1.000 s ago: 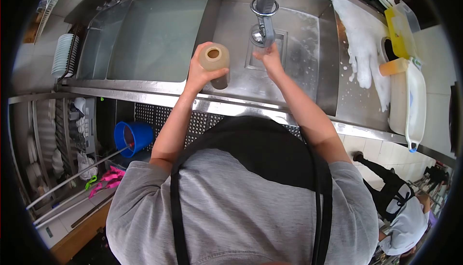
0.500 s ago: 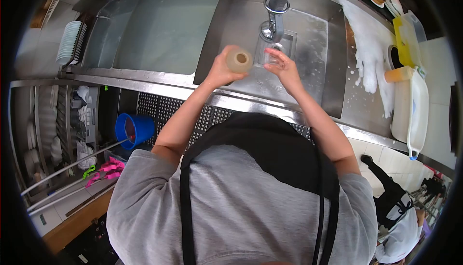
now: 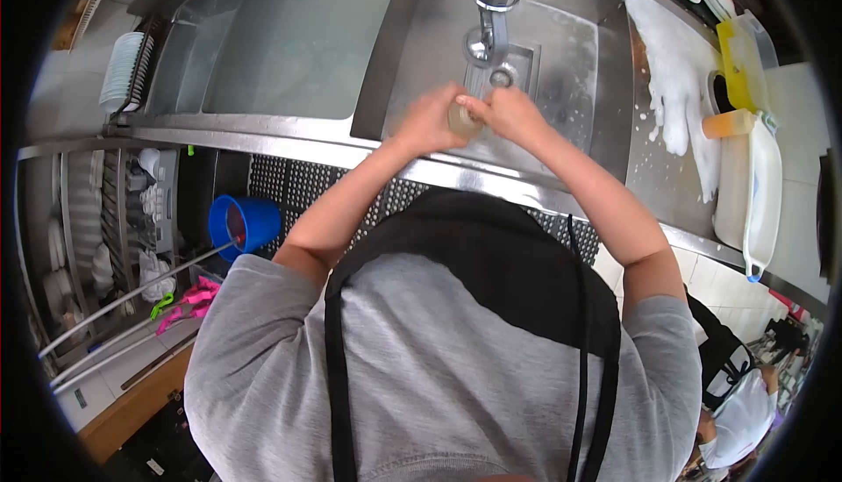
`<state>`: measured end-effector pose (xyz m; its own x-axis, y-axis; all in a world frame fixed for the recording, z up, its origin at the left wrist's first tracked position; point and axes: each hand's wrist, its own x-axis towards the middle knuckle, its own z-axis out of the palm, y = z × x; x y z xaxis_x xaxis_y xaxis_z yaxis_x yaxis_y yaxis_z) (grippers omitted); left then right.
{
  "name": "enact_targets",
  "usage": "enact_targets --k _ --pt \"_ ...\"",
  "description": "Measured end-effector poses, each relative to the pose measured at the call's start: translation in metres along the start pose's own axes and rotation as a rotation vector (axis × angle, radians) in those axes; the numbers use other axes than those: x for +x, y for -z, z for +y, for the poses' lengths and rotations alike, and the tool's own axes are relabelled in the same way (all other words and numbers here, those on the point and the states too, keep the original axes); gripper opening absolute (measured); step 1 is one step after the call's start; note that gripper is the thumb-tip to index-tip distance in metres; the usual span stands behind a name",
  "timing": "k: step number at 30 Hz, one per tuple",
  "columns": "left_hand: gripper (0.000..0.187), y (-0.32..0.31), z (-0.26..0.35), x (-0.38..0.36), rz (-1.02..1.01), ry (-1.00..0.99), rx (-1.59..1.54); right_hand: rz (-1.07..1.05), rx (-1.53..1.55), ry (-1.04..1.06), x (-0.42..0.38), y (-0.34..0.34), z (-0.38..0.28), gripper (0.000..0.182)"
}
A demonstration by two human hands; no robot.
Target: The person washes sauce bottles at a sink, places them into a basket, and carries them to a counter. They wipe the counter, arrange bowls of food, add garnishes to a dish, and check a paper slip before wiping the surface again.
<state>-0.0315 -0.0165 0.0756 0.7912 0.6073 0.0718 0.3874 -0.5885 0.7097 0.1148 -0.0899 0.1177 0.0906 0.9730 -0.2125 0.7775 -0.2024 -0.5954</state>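
Observation:
My left hand (image 3: 428, 121), somewhat blurred, is wrapped round a translucent, pale bottle (image 3: 464, 121) above the front part of the steel sink (image 3: 561, 70). My right hand (image 3: 515, 117) is closed over the bottle's right side and top, its thumb touching near the left fingers. Between the two hands only a small part of the bottle shows; its opening is covered. Just beyond the hands hangs the grey spray faucet (image 3: 496, 21), over a recessed drain (image 3: 502, 78).
Left of the sink lies a basin of cloudy water (image 3: 289, 43). White foam (image 3: 671, 105) spreads over the right counter, beside a white tub (image 3: 761, 192) and a yellow container (image 3: 739, 70). A blue bucket (image 3: 254, 223) stands below left. Another person (image 3: 741, 407) is behind at right.
Both hands have come together, and the right hand has closed onto the bottle. The bottle has moved slightly right and toward me, and its round opening is now covered.

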Motion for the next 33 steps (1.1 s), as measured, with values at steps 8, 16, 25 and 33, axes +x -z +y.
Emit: enact_targets --k 8,16,25,33 --pt "0.062 -0.005 -0.001 -0.003 0.03 -0.051 -0.029 -0.018 -0.085 0.044 -0.007 0.006 0.009 0.047" --pt "0.062 -0.008 -0.005 0.007 0.085 -0.095 0.012 0.184 0.217 0.107 -0.006 -0.021 0.014 0.035" --pt "0.059 0.031 -0.015 0.041 0.25 0.177 -0.119 0.017 0.736 -0.157 0.001 -0.003 0.018 0.049" --pt "0.069 0.19 0.03 0.145 0.472 -0.004 -0.331 0.358 0.658 -0.222 -0.077 0.064 0.152 0.027"
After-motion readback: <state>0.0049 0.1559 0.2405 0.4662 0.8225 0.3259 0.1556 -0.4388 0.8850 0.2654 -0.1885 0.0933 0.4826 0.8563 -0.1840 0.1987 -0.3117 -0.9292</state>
